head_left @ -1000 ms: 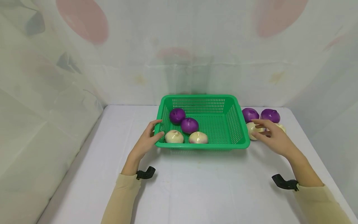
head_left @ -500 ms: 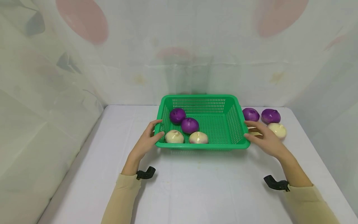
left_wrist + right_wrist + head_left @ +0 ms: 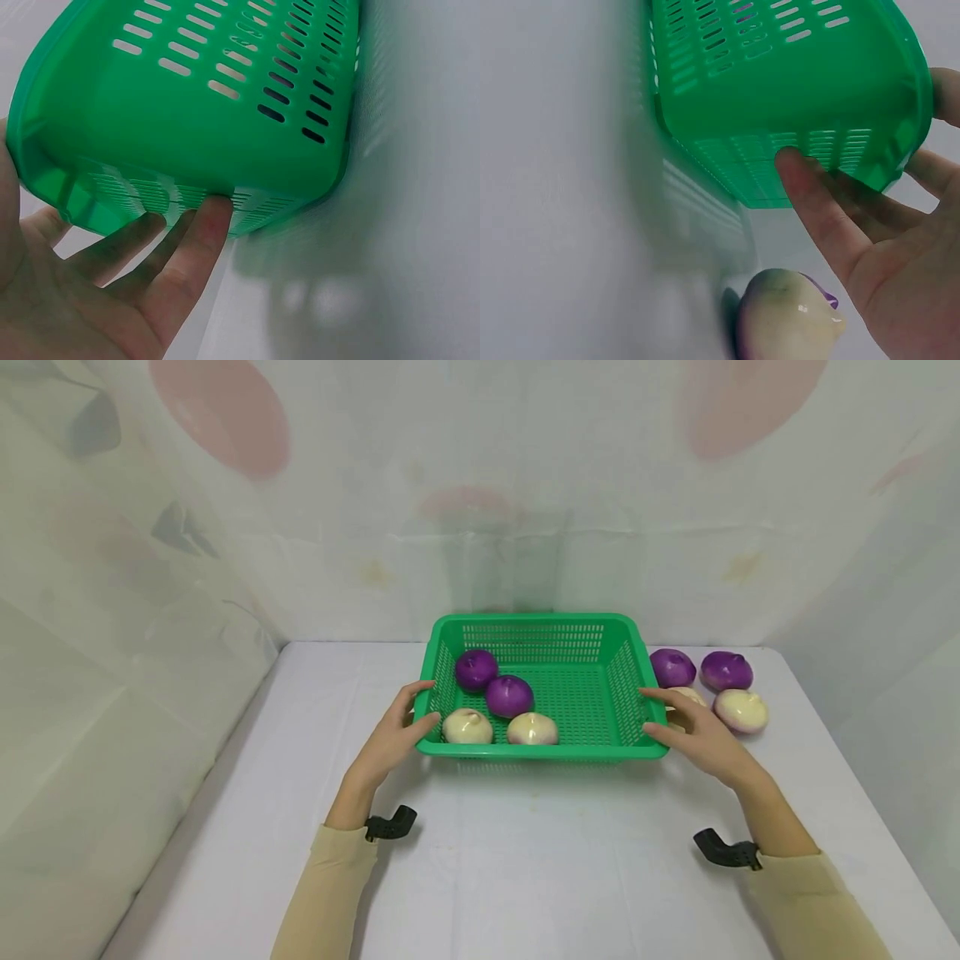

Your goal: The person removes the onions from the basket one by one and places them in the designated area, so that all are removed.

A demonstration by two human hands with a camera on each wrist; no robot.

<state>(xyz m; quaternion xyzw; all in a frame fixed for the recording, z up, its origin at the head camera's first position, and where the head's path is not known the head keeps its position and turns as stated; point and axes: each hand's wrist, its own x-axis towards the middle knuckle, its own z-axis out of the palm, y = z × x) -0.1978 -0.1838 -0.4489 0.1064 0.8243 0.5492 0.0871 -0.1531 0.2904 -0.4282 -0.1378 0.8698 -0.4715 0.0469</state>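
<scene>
Gripping green basket (image 3: 540, 685) with both hands, fingers (image 3: 810, 187) grasping its ends | four onions in | four left on bench (image 3: 525, 860)

Both hands (image 3: 390, 739) grip green basket (image 3: 536, 631)
</scene>
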